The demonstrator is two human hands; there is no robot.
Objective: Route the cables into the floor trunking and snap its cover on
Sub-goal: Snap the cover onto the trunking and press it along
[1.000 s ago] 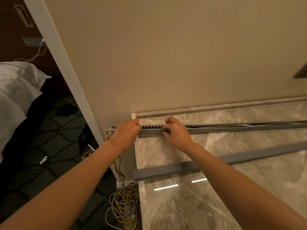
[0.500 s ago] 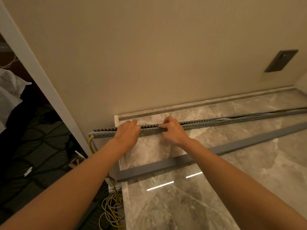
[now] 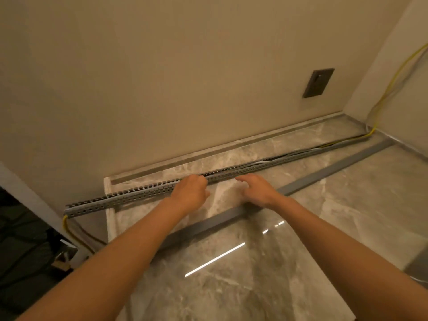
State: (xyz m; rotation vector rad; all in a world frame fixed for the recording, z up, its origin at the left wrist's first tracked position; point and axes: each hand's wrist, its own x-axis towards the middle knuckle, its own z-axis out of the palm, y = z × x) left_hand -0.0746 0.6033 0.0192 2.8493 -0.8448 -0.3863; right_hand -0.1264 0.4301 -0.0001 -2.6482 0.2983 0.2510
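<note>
Nothing to read here: no lettering, label or number shows on the slotted trunking [image 3: 129, 199], the grey cover [image 3: 335, 168] or the dark wall plate [image 3: 318, 82].

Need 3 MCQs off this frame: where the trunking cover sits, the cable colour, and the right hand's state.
1. Where is the grey cover relative to the slotted trunking?
A) snapped onto it
B) flat on the floor, on the person's side of it
C) leaning on the wall

2. What colour is the cable leaving the trunking's left end?
A) red
B) blue
C) yellow

3. What is the right hand doing?
A) gripping the cover
B) open, holding nothing
C) pinching a cable

Answers:
1 B: the cover lies apart from the trunking and parallel to it.
2 C: the cable hangs yellow below that end.
3 B: it is spread loosely beside the trunking.
</note>
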